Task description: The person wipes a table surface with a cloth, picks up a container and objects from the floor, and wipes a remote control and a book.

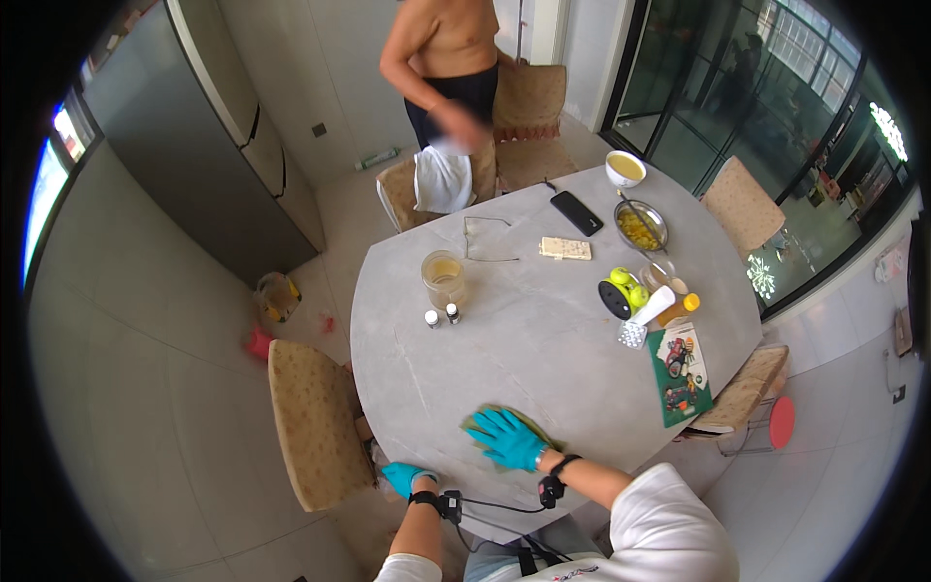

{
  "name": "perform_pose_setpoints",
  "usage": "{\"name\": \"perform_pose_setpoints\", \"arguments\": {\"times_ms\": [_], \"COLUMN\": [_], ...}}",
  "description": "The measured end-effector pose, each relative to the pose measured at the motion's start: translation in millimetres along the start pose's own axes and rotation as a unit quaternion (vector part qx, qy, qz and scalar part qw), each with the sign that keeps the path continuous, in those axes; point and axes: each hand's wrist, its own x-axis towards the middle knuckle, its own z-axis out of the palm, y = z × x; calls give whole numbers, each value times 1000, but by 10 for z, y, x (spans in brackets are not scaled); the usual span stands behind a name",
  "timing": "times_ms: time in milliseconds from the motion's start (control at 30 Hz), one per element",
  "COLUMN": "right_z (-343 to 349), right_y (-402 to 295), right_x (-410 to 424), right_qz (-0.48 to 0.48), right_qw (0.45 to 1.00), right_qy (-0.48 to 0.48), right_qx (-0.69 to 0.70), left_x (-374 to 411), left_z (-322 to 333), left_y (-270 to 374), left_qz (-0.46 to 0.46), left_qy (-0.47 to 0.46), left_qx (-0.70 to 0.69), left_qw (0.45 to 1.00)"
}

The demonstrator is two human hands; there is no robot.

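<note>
My right hand (511,441), in a teal glove, holds a green cloth (540,425) pressed against the grey stone-look tabletop (502,371). Its fingers are stretched out over the cloth, which shows around them. At the near left edge of the table is my left hand (407,479), gloved in the same teal. Its fingers are partly hidden, and I cannot tell whether it grips the edge. Both wrists wear black straps with small devices, joined by cables.
Beyond the cloth stand a glass jar (443,280) and two small bottles (443,316). Eyeglasses (465,238), a black phone-like device (577,213), a food bowl (640,225) and a green booklet (680,375) lie farther around. A person (451,65) stands behind a chair (396,193); another chair (320,425) flanks the left edge.
</note>
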Motion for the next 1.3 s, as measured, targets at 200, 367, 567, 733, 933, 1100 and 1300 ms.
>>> {"name": "perform_pose_setpoints", "arguments": {"times_ms": [200,367,567,733,933,1100,1300], "right_z": [-126,83,72,-30,-2,101,265], "right_y": [-184,-111,-157,-86,-53,23,89], "right_x": [-921,-1121,-1074,-1147,-2043,-2948,-3946], "right_qz": [52,60,55,22,14,43,302], "right_qw": [998,996,995,996,995,993,902], "right_qy": [4,45,68,86,99,110,133], "right_qx": [-21,-49,-45,9,5,30,278], "left_x": [1104,84,-613,-693,-697,-506,-648], "left_z": [-36,-604,-1261,-1329,-1440,-1532,-1752], "left_y": [-846,-1108,-1422,-1778,-1819,-1913,-1596], "left_qz": [204,366,520,495,314,221,181], "left_qy": [-78,-136,-170,-316,-450,-475,-449], "left_qx": [-17,41,172,73,-28,-95,-70], "left_qw": [976,920,819,806,836,847,872]}}
